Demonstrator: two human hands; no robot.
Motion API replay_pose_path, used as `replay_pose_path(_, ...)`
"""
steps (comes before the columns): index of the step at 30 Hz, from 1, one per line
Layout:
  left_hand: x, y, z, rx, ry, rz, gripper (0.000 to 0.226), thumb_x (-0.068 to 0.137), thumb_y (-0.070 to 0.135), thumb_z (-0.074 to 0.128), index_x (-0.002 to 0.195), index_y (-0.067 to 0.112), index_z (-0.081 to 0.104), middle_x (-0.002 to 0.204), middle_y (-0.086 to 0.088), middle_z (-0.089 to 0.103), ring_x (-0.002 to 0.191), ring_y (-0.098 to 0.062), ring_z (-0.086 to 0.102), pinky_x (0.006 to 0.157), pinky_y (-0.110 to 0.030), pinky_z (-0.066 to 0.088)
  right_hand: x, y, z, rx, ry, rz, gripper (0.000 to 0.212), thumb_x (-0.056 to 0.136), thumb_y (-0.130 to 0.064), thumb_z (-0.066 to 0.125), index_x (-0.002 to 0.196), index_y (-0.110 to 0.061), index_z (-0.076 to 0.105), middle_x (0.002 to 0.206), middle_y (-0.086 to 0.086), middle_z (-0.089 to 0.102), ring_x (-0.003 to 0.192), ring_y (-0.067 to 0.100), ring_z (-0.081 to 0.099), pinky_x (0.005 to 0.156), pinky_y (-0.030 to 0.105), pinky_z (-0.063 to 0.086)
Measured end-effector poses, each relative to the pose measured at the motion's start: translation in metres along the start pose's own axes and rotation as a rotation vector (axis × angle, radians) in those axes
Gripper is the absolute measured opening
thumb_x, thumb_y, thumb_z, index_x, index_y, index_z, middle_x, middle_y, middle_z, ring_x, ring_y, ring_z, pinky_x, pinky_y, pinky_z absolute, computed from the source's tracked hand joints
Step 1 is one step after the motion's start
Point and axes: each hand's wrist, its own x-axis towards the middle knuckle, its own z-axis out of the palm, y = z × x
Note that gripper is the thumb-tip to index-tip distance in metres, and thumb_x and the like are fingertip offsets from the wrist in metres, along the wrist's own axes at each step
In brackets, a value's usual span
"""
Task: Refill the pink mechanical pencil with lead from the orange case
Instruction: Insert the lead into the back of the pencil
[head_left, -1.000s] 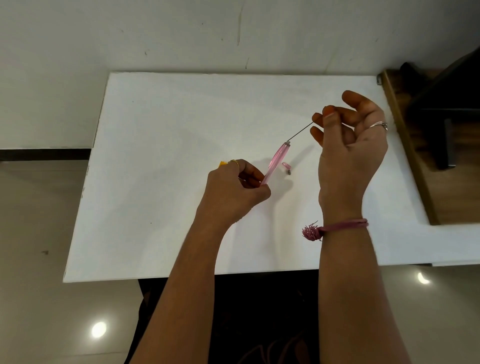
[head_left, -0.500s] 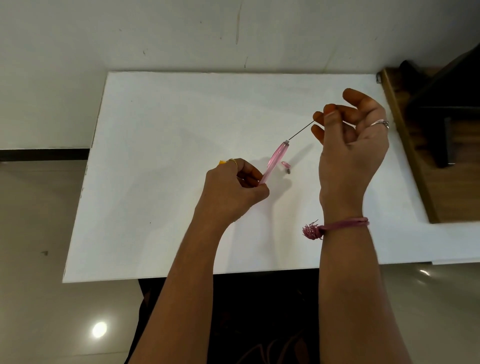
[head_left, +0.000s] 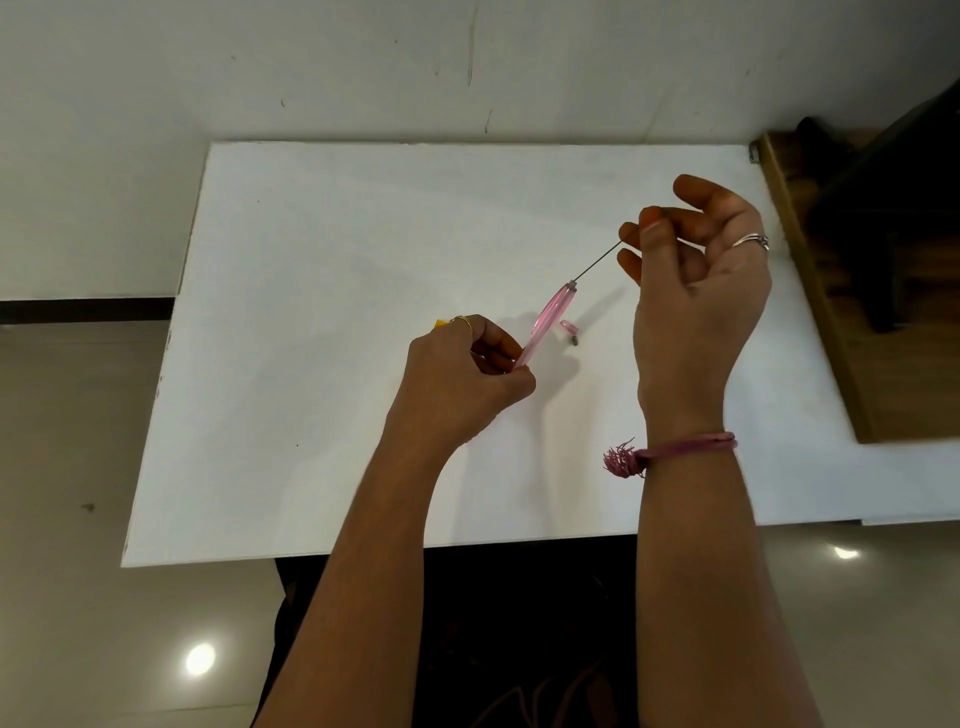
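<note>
My left hand (head_left: 462, 379) grips the lower end of the pink mechanical pencil (head_left: 548, 322), which slants up to the right above the white table (head_left: 337, 260). A thin grey lead (head_left: 597, 265) sticks out of the pencil's upper end. My right hand (head_left: 691, 280) pinches the far end of that lead between thumb and fingers. The pencil's small pink cap (head_left: 570, 330) lies on the table just below the barrel. A corner of the orange case (head_left: 440, 323) peeks out behind my left hand; the rest of it is hidden.
A brown wooden surface (head_left: 893, 338) adjoins the table on the right, with a dark object at its far end. A white wall rises behind the table. Tiled floor lies to the left and in front.
Almost nothing differs. My right hand stays pinched on the lead, and the lead's exposed length looks the same.
</note>
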Motion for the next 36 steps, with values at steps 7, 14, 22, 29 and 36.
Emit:
replay_pose_path(7,0.001,-0.001,-0.002,0.002,0.003,-0.002,0.015,0.065,0.018,0.075,0.072,0.026,0.065,0.07,0.005,0.068,0.058,-0.008,0.062,0.051,-0.02,0.051,0.0,0.0,0.001,0.005,0.001,-0.006,0.022,0.092,-0.009,0.057,0.114,-0.009,0.057,0.101,0.009,0.069,0.086,0.015,0.072,0.077,0.031,0.06)
replay_pose_path(14,0.001,-0.001,-0.002,-0.003,0.005,-0.005,0.015,0.065,0.018,0.075,0.072,0.026,0.065,0.07,0.005,0.068,0.057,-0.008,0.062,0.05,-0.018,0.05,0.001,0.001,0.001,-0.019,-0.022,-0.025,0.02,0.092,-0.01,0.058,0.113,-0.01,0.057,0.099,0.007,0.069,0.086,0.015,0.072,0.078,0.034,0.06)
replay_pose_path(22,0.001,0.0,-0.001,-0.007,0.008,0.001,0.016,0.065,0.018,0.075,0.07,0.028,0.064,0.068,0.007,0.067,0.055,-0.006,0.061,0.051,-0.018,0.05,0.0,0.004,0.002,-0.092,-0.091,-0.075,0.021,0.093,-0.013,0.058,0.114,-0.009,0.057,0.097,0.002,0.068,0.085,0.013,0.071,0.079,0.03,0.059)
replay_pose_path(29,0.001,0.0,-0.001,-0.007,0.012,0.011,0.016,0.065,0.018,0.076,0.07,0.028,0.064,0.067,0.009,0.067,0.054,-0.004,0.06,0.047,-0.014,0.048,0.001,0.009,0.001,-0.154,-0.176,-0.107,0.017,0.092,-0.016,0.059,0.109,-0.016,0.059,0.095,-0.004,0.067,0.086,0.012,0.07,0.078,0.025,0.058)
replay_pose_path(36,0.001,0.0,-0.001,-0.006,0.025,0.026,0.017,0.067,0.018,0.076,0.07,0.029,0.063,0.065,0.011,0.065,0.056,-0.001,0.059,0.047,-0.009,0.046,-0.002,0.016,0.002,-0.204,-0.264,-0.109,0.02,0.096,-0.024,0.051,0.114,-0.019,0.059,0.084,-0.009,0.069,0.083,0.003,0.069,0.075,0.01,0.049)
